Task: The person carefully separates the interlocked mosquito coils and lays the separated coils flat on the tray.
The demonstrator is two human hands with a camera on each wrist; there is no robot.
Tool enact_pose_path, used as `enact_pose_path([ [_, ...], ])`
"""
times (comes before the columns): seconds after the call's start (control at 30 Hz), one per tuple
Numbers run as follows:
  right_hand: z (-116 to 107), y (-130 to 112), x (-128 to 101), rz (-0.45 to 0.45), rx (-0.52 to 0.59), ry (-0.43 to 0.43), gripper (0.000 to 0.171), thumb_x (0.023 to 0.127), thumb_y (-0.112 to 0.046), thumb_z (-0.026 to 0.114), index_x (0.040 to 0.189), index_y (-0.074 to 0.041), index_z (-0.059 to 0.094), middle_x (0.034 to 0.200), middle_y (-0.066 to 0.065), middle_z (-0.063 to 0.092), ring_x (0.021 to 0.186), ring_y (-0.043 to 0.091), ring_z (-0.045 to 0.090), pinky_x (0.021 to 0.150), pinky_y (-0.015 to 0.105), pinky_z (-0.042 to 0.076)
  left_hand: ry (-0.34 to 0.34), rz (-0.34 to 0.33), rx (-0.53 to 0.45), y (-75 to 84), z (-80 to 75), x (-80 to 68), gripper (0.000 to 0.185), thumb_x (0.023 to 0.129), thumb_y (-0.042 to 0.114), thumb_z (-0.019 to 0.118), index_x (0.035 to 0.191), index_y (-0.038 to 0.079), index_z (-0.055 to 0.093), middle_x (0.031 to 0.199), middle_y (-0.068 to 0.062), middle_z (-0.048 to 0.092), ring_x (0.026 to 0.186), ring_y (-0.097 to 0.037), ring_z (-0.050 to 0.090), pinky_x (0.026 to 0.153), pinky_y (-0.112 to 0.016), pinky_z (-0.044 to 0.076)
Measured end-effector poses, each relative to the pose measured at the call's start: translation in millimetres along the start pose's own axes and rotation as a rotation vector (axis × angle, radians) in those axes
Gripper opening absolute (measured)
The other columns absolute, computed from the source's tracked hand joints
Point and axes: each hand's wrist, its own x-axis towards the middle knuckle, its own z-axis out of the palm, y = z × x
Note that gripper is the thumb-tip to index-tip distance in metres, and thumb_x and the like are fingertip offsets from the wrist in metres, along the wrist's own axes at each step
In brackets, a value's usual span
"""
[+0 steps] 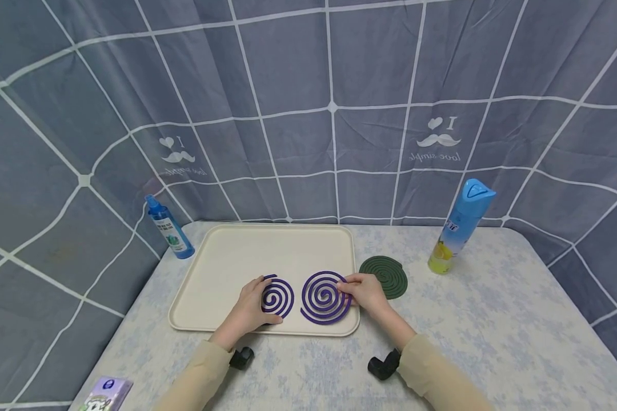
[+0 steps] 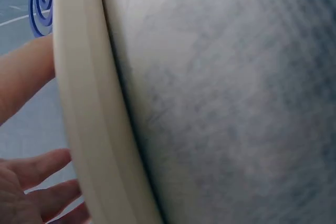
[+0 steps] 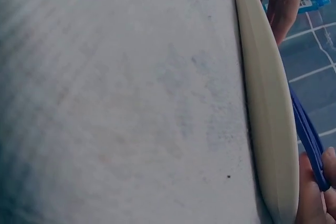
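Note:
Two purple mosquito coils are at the near side of a cream tray (image 1: 267, 251). My left hand (image 1: 248, 308) reaches over the left coil (image 1: 273, 299), its fingers at the far edge and its thumb at the near edge. Fairly straight, separated fingers of that hand show behind the tray rim in the left wrist view. My right hand (image 1: 365, 291) pinches the right coil (image 1: 325, 294) by its right edge. That coil is tilted up above the rim in the right wrist view, between thumb and fingers (image 3: 311, 192).
A green mosquito coil (image 1: 383, 277) lies on the table right of the tray, partly behind my right hand. Farther right stands a blue and yellow spray can (image 1: 457, 228). A blue spray bottle (image 1: 171, 229) stands left of the tray. A purple packet (image 1: 107, 394) lies front left.

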Motion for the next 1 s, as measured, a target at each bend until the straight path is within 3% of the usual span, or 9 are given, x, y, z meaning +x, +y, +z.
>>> enact_pose_path([
  [0.27,1.5,-2.4,-4.4,-0.154,-0.252,0.02,0.027,0.084,-0.016,0.078,0.107,-0.004,0.073,0.087,0.006,0.074,0.074,0.013,0.066,0.065,0.029,0.055,0.004,-0.025,0.007,-5.3,2.1,1.5,0.098,0.067,0.023,0.092,0.144,-0.006,0.04,0.154,-0.026,0.031,0.141,-0.047,0.029,0.11,-0.059,0.036],
  [0.57,3.7,-7.8,-18.5,-0.295,-0.49,0.013,0.044,0.08,-0.014,0.081,0.119,0.002,0.067,0.111,0.015,0.068,0.098,0.028,0.064,0.085,0.043,0.055,0.002,-0.004,0.033,-7.6,1.7,1.7,0.098,0.066,0.025,0.092,0.143,-0.007,0.041,0.153,-0.025,0.033,0.14,-0.046,0.029,0.11,-0.058,0.037],
  [0.77,4.2,-8.1,-25.1,-0.342,-0.568,-0.092,0.061,0.075,-0.018,0.086,0.128,0.002,0.062,0.137,0.016,0.057,0.129,0.038,0.049,0.106,0.052,0.044,-0.005,0.004,0.032,-10.6,1.4,1.2,0.098,0.066,0.025,0.092,0.143,-0.009,0.04,0.153,-0.026,0.032,0.141,-0.046,0.028,0.11,-0.059,0.037],
  [1.0,4.6,-3.9,-25.1,-0.381,-0.621,-0.191,0.081,0.068,-0.023,0.091,0.135,0.003,0.055,0.144,0.015,0.051,0.13,0.036,0.044,0.105,0.052,0.044,-0.022,0.039,0.041,-14.9,-1.7,0.5,0.101,0.064,0.022,0.093,0.144,-0.009,0.04,0.153,-0.028,0.031,0.141,-0.049,0.027,0.111,-0.06,0.035],
])
